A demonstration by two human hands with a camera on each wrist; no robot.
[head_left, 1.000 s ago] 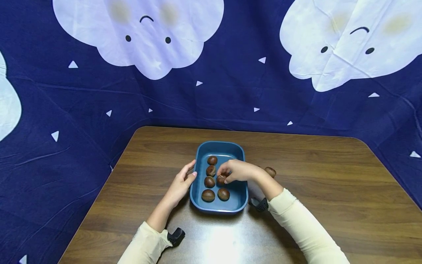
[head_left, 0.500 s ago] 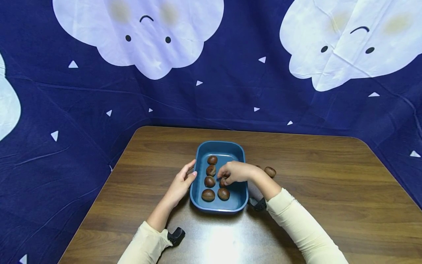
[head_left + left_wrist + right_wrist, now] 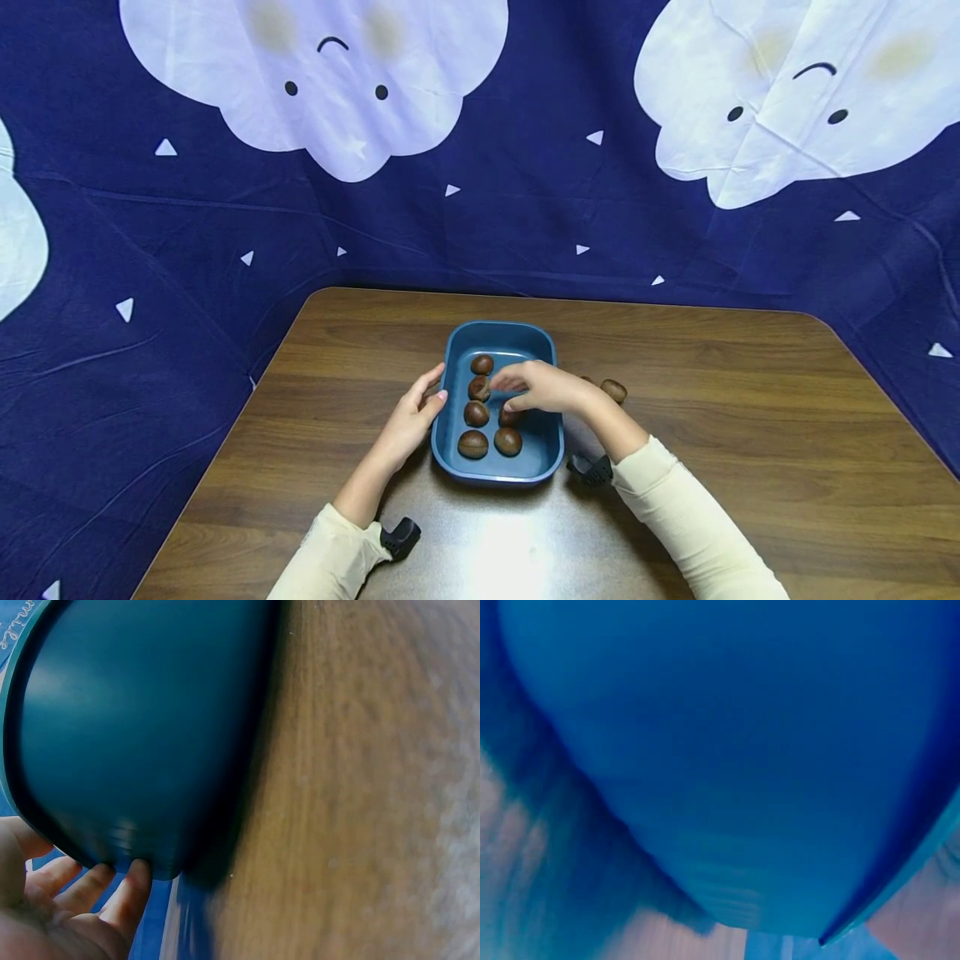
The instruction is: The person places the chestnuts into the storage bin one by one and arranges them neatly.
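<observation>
A blue tray (image 3: 498, 479) holds several brown chestnuts in head view: a column along its left side, with the front one (image 3: 472, 444) nearest me, and another chestnut (image 3: 507, 442) to its right. My right hand (image 3: 543, 388) is over the tray's right half, thumb and fingers spread apart. Under its thumb lies a partly hidden chestnut (image 3: 509, 416). My left hand (image 3: 405, 421) rests at the tray's left side. In the left wrist view its fingertips (image 3: 137, 874) touch the outer wall. The right wrist view shows mostly the tray's outer wall (image 3: 727, 772), blurred.
On the wooden table (image 3: 720, 467), a loose chestnut (image 3: 614, 391) lies right of the tray, beside another chestnut (image 3: 587, 380) mostly hidden by the right wrist. A dark blue curtain (image 3: 525, 217) with cloud prints hangs behind the table.
My right thumb and fingers have spread from the chestnut they held, which now lies in the right column, slightly right of where it was. The left hand and tray stay put.
</observation>
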